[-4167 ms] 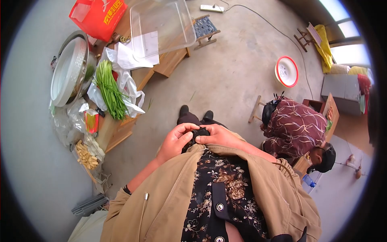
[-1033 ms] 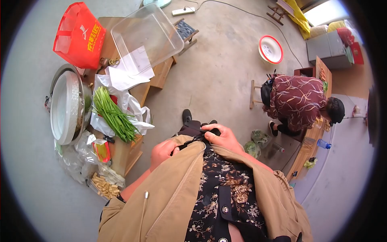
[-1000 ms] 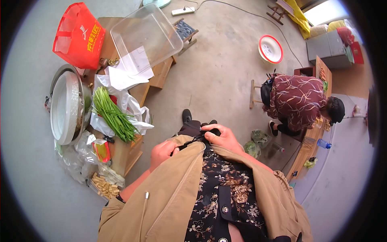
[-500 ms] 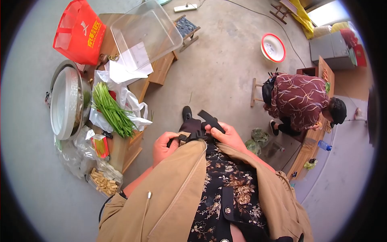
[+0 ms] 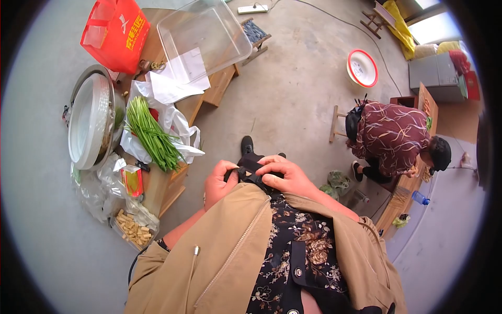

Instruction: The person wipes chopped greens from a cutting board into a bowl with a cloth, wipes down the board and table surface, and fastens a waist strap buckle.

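Observation:
At my waist, in front of the tan jacket (image 5: 219, 235), both hands are on a black strap with a buckle (image 5: 252, 171). My left hand (image 5: 219, 183) is closed on the strap's left part, its fingertips partly hidden. My right hand (image 5: 285, 175) pinches the strap's right part, thumb below and fingers above. A flat strap end sticks up between the hands. Beneath the jacket shows a black floral shirt (image 5: 316, 246).
On the left, a wooden table (image 5: 157, 183) bears green stalks (image 5: 151, 133), a red bag (image 5: 117, 36) and a clear plastic box (image 5: 206, 36). A person in a patterned top (image 5: 389, 131) bends over a bench (image 5: 400, 201) at right. A red-rimmed basin (image 5: 362, 68) stands beyond.
My right hand has moved left, closer to my left hand, and the strap end has shifted left with it. The view has turned slightly. The bent person remains at the bench.

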`<action>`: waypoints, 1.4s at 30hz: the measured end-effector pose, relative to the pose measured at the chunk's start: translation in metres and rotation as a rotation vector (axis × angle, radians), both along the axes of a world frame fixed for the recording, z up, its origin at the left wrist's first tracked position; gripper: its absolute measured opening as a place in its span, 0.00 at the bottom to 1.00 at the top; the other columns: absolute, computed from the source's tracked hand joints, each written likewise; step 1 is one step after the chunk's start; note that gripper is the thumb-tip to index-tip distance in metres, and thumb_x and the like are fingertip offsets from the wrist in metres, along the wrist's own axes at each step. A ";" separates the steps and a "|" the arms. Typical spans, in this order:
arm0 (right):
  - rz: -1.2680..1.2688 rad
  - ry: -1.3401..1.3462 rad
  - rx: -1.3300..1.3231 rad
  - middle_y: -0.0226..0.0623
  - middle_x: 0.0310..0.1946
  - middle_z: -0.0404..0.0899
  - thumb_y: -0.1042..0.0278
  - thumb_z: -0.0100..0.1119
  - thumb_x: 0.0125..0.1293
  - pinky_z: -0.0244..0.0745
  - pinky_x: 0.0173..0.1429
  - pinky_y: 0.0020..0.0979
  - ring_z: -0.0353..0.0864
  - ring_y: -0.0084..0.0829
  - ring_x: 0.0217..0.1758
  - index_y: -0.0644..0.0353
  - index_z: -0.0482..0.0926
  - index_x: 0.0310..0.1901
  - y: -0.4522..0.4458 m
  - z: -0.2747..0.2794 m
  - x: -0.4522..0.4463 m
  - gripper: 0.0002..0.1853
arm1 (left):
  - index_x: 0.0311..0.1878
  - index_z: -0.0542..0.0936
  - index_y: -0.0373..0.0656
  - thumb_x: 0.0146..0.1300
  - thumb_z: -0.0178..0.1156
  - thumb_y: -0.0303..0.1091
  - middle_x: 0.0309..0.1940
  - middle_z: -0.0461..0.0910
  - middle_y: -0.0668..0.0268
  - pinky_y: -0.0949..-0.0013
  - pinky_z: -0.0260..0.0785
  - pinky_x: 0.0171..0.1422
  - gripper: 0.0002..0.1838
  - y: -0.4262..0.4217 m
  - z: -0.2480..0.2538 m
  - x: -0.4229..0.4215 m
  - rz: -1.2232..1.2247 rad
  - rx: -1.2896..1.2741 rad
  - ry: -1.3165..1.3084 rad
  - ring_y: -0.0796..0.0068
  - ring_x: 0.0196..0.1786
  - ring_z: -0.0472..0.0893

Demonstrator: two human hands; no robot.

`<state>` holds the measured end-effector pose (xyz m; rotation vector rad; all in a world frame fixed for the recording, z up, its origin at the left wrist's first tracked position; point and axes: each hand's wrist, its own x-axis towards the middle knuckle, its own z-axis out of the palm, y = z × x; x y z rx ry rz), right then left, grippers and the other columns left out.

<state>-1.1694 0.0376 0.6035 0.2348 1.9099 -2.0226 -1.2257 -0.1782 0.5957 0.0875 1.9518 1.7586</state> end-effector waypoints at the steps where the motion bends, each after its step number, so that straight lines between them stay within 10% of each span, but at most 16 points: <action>1: -0.001 -0.001 -0.001 0.42 0.54 0.76 0.62 0.69 0.62 0.67 0.64 0.33 0.75 0.33 0.60 0.59 0.84 0.49 -0.003 -0.001 -0.002 0.15 | 0.42 0.76 0.41 0.71 0.57 0.27 0.31 0.75 0.72 0.76 0.66 0.40 0.01 0.000 0.000 -0.001 -0.022 -0.002 -0.020 0.84 0.34 0.71; 18: 0.082 -0.117 0.020 0.26 0.29 0.73 0.55 0.72 0.58 0.64 0.36 0.26 0.67 0.18 0.32 0.60 0.78 0.33 -0.034 0.002 -0.030 0.17 | 0.39 0.75 0.40 0.68 0.55 0.22 0.28 0.74 0.71 0.76 0.66 0.37 0.02 0.005 0.001 -0.030 -0.093 -0.015 0.090 0.84 0.32 0.70; 30: -0.073 -0.185 -0.416 0.22 0.34 0.76 0.69 0.66 0.65 0.69 0.44 0.22 0.72 0.13 0.39 0.63 0.76 0.43 -0.045 0.005 -0.032 0.11 | 0.39 0.73 0.41 0.70 0.53 0.19 0.31 0.69 0.75 0.79 0.62 0.37 0.05 0.027 0.008 -0.063 -0.060 0.009 0.123 0.87 0.33 0.67; 42: -0.020 -0.257 -0.608 0.23 0.32 0.73 0.60 0.55 0.73 0.64 0.41 0.21 0.67 0.16 0.33 0.57 0.73 0.38 -0.036 -0.011 -0.031 0.10 | 0.37 0.72 0.40 0.68 0.53 0.19 0.28 0.70 0.72 0.77 0.64 0.39 0.05 0.030 0.011 -0.080 -0.008 0.030 0.164 0.85 0.33 0.68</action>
